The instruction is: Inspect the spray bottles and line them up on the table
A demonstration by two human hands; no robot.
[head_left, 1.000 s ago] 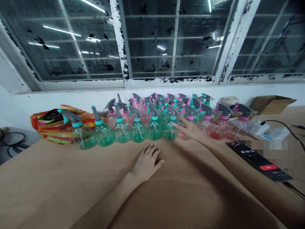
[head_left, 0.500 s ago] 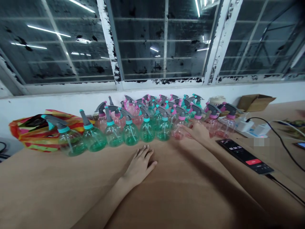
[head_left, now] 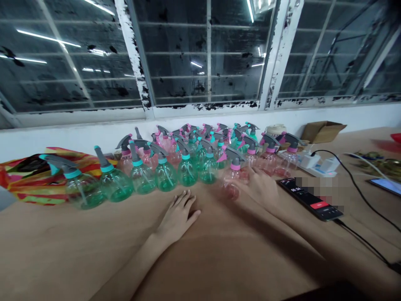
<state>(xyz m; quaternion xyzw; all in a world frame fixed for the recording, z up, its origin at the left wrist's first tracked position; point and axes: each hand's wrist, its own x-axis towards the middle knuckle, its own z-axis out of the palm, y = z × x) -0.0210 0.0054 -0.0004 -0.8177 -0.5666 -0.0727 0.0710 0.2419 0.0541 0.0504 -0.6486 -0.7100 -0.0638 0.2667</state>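
My left hand (head_left: 178, 216) lies flat on the wooden table (head_left: 94, 251), fingers stretched out, in front of the green spray bottles. My right hand (head_left: 261, 187) is closed around the body of a pink spray bottle (head_left: 232, 190) with a grey head and pink collar. This bottle stands upright, a little nearer to me than the row. To its left, a row of green spray bottles (head_left: 166, 175) with turquoise collars runs along the table. Beyond my right hand are more pink spray bottles (head_left: 285, 164). Part of the held bottle's right side is hidden by my fingers.
More spray bottles crowd behind the front row, against the wall. A colourful bag (head_left: 34, 184) lies at the left. A phone (head_left: 308, 198) with a timer, a power strip (head_left: 316, 168), a black cable (head_left: 365, 239) and an open cardboard box (head_left: 322, 132) occupy the right.
My right hand has moved from the green bottles rightward to a pink spray bottle, gripped it and drawn it toward me. My left hand stays flat. The view has turned right.
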